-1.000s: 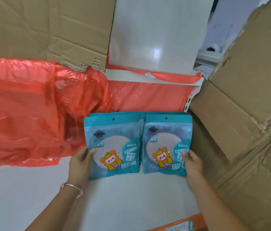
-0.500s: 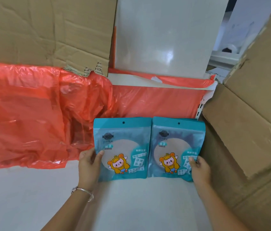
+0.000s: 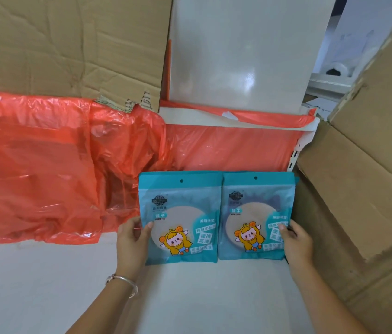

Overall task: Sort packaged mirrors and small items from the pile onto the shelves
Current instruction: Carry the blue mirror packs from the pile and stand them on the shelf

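Standing upright, teal cartoon-printed mirror packets (image 3: 180, 218)

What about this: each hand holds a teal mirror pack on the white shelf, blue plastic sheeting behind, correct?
Wrong colour: the head view shows red-orange plastic sheeting. Left hand holds one teal mirror pack, right hand the other, on the white shelf.

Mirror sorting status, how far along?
Done: left mirror pack and right mirror pack stand side by side on the white shelf. In hand: left hand and right hand each grip one pack's outer edge. Remaining: letting go; the pile is out of view.
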The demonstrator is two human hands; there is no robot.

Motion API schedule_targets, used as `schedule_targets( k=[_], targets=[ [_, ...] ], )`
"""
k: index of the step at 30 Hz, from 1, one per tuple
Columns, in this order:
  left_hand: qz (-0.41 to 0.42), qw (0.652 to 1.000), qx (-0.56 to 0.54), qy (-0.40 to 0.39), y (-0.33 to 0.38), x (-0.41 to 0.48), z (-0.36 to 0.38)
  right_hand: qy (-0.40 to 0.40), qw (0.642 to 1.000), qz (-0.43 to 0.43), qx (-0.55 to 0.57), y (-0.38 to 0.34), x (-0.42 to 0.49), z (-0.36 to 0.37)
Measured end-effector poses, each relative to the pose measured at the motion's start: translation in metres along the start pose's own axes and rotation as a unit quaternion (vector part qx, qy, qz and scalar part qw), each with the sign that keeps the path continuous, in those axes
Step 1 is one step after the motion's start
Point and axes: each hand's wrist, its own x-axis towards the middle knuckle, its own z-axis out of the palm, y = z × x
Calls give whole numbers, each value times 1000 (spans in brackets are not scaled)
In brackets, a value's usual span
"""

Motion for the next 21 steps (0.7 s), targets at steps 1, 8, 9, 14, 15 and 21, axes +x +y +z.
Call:
schedule_targets(
  k=[1,8,9,14,15,21],
  targets=[
    [1,1000,1,-2,0,0,0,1,1000,2,2,1,1,0],
    [-8,1000,-16,-11,-3,-1,-3,8,1000,22,9,11,-4,-2],
    [-10,1000,-14,-11,-4,-1,-5,19,1000,19,6,9,-7,-2],
    [-14,1000,-11,-9,-9,-4,-7,114,986,-87,-85,0,-38,11],
    [-15,1000,-11,-9,-11,-4,-8,76,987,-103,-94,-3,-51,20],
    [-19,998,-52,-19,-11,-2,-5,-224,960,-83,-145,-26,-105,94]
  ],
)
